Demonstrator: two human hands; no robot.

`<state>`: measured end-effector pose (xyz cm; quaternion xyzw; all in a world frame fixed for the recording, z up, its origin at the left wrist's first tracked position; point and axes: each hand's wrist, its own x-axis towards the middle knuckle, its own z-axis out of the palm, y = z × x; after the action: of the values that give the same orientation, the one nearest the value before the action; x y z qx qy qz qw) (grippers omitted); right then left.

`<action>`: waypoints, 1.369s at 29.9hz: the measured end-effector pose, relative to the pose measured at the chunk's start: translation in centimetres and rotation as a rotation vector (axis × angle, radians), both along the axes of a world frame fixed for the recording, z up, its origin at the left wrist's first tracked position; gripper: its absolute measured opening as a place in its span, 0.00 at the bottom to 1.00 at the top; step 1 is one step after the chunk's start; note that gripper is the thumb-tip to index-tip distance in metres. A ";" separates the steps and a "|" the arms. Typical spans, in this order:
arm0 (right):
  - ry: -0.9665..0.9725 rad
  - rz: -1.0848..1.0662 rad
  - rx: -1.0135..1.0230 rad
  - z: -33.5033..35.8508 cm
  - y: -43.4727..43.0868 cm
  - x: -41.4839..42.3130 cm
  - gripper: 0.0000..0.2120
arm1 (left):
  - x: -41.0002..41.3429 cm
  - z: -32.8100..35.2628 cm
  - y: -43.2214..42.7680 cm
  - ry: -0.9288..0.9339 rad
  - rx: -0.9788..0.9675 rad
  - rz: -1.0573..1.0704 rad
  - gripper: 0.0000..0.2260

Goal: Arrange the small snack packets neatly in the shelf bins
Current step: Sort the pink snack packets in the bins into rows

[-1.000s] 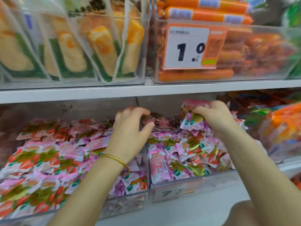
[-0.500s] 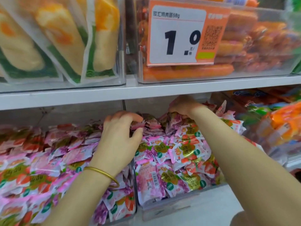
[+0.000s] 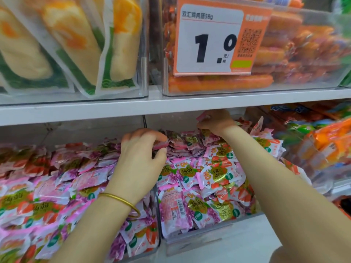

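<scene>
Two clear bins on the lower shelf hold several small pink, purple and red snack packets: a left bin [image 3: 154, 249] and a right bin [image 3: 199, 242]. My left hand [image 3: 141, 160], with a gold bangle on the wrist, reaches over the divider and pinches a pink packet [image 3: 161, 145] at the back of the right bin's pile. My right hand [image 3: 215, 121] is deep at the back of the right bin, just under the upper shelf, fingers curled round a small pink packet [image 3: 202, 117]. Its fingertips are partly hidden.
The white upper shelf edge [image 3: 133, 109] hangs low over both hands. Above it stand a bin of yellow-green packs [image 3: 76, 50] and a bin of orange sausages [image 3: 284, 54] with an orange 1.0 price tag [image 3: 218, 38]. Orange and green packs [image 3: 322, 145] fill the bin to the right.
My right hand has moved from the front pile up and back under the shelf, holding a packet. My left hand shifted right onto the back packets. The view has closed in.
</scene>
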<state>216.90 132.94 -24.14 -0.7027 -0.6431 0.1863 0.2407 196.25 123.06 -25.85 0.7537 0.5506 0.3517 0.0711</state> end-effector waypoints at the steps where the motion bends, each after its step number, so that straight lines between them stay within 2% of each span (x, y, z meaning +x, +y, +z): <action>1: 0.074 -0.013 0.015 0.1 -0.1 0.2 0.11 | 0.0 0.0 0.0 0.003 0.003 0.001 0.09; 4: 0.301 -0.017 0.021 -0.3 -0.3 -0.4 0.12 | 0.0 -0.1 0.1 0.010 0.002 0.000 0.10; 5: 0.243 -0.014 0.015 -0.6 -0.1 -0.8 0.14 | 0.1 -0.1 0.1 0.009 0.004 -0.001 0.10; 7: -0.032 -0.022 0.001 -1.2 0.2 -1.4 0.22 | 0.1 0.0 0.1 0.005 0.006 0.001 0.09; 8: -0.155 -0.025 0.018 -1.3 0.1 -1.6 0.21 | 0.1 0.0 0.1 0.003 0.006 0.002 0.10; 10: -0.332 0.018 0.054 -1.3 -0.7 -1.6 0.09 | 0.1 0.0 0.1 0.002 0.005 0.005 0.10; 11: -0.407 0.053 0.065 -1.6 -1.3 -1.5 0.06 | 0.1 -0.1 0.1 0.001 0.005 0.006 0.10; 12: -0.453 0.096 0.080 -2.2 -2.1 -1.4 0.08 | 0.1 0.0 0.0 0.001 0.006 0.004 0.09; 15: -0.461 0.185 0.097 -3.9 -4.2 -2.0 0.13 | 0.1 0.0 0.0 0.003 0.005 -0.001 0.09; 21: -0.451 0.180 0.138 -4.5 -3.3 -3.0 0.07 | 0.0 0.0 -0.6 -0.056 0.007 -0.014 0.09; 24: -0.464 0.172 0.213 -4.8 -3.3 -3.0 0.11 | -0.8 0.6 -1.1 -0.151 -0.015 -0.021 0.10; 27: -0.476 0.222 0.176 -4.4 -3.6 -3.0 0.16 | -3.1 1.8 -1.4 -0.284 -0.017 0.042 0.08; 29: -0.440 0.238 0.166 -3.5 -4.5 -3.3 0.18 | -5.4 2.3 -1.6 -0.342 -0.028 0.104 0.08; 31: -0.354 0.218 0.240 -2.1 -6.0 -4.2 0.17 | -7.6 2.3 -2.0 -0.353 -0.060 0.167 0.07; 32: -0.267 0.228 0.276 -1.4 -7.1 -5.0 0.16 | -8.5 2.2 -2.2 -0.342 -0.079 0.193 0.08; 34: 0.032 0.300 0.295 -0.2 -9.5 -7.2 0.13 | -9.9 1.7 -2.6 -0.290 -0.131 0.204 0.09; 36: 0.280 0.364 0.309 0.4 -11.3 -9.3 0.13 | -10.3 1.1 -2.8 -0.168 -0.202 0.181 0.08; 39: 0.312 0.379 0.328 -0.2 -12.2 -11.1 0.12 | -9.5 0.2 -2.8 0.068 -0.215 0.166 0.10; 41: 0.290 0.354 0.366 -0.6 -12.2 -11.5 0.12 | -8.3 -0.2 -3.1 0.206 -0.223 0.212 0.15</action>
<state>205.37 120.77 -24.77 -0.4903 -0.7376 0.2050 0.4166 188.00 120.00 -26.08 0.7110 0.6668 0.2149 0.0602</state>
